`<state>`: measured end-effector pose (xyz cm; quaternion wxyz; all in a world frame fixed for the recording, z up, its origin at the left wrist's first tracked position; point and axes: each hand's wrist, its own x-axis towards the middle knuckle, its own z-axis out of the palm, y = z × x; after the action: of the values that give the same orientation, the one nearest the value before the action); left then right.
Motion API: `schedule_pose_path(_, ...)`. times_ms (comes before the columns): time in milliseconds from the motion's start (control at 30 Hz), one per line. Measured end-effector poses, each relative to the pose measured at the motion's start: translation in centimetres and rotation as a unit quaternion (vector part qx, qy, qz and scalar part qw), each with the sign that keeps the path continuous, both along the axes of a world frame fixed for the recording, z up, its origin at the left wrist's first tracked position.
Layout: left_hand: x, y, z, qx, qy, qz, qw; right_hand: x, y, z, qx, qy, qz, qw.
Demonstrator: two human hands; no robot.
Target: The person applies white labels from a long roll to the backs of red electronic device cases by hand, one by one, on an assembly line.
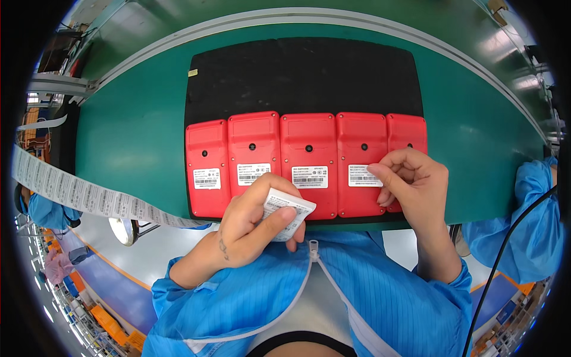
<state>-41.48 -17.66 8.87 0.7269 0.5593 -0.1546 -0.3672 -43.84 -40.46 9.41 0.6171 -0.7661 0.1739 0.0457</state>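
Observation:
Several red handheld devices (308, 128) lie back side up in a row, each with a dark round spot near its middle. White printed labels (205, 178) show on the lower parts of the left ones. My left hand (253, 223) is closed on a folded strip of white labels (285, 208), in front of the middle device. Over the right end of the row, my right hand (416, 184) is closed in a pinch, its thumb on the right end of the fourth device's label (359, 177). It covers the lower part of the rightmost device (407, 132).
Under the devices lies a black mat (303, 74) on a green tabletop (131, 131). A long label strip (89, 193) hangs across the left side. A black cable (505, 244) runs down at the right, beside another person's blue sleeve (523, 226). A metal rail (309, 15) borders the far edge.

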Motion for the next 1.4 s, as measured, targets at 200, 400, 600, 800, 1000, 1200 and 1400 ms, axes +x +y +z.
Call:
schedule_pose_path(200,0.3,0.1,-0.4,-0.012,-0.004,-0.004,1.000,0.2,-0.1,-0.5,0.002,-0.009,0.006,1.000)
schedule_pose_path(400,0.3,0.0,-0.4,-0.019,-0.005,-0.009,1.000,0.1,-0.2,-0.4,0.003,-0.016,0.007,1.000)
schedule_pose_path(600,0.3,0.0,-0.4,-0.020,-0.003,0.001,1.000,0.3,-0.1,-0.4,-0.020,-0.013,0.018,1.000)
schedule_pose_path(800,0.0,-0.1,-0.4,-0.025,-0.004,0.006,1.000,0.3,0.0,0.2,-0.050,-0.009,0.033,0.998)
schedule_pose_path(1000,-0.1,-0.4,-0.2,-0.025,-0.006,0.005,1.000,-0.2,0.1,0.1,-0.240,-0.114,0.074,0.961)
schedule_pose_path(1200,-1.0,-0.9,0.4,0.007,0.031,0.058,0.998,0.4,-0.8,2.5,-0.513,-0.008,0.154,0.845)
schedule_pose_path(1400,-1.2,-1.6,0.6,0.046,-0.002,0.045,0.998,-3.0,3.3,0.3,0.055,-0.199,0.065,0.976)
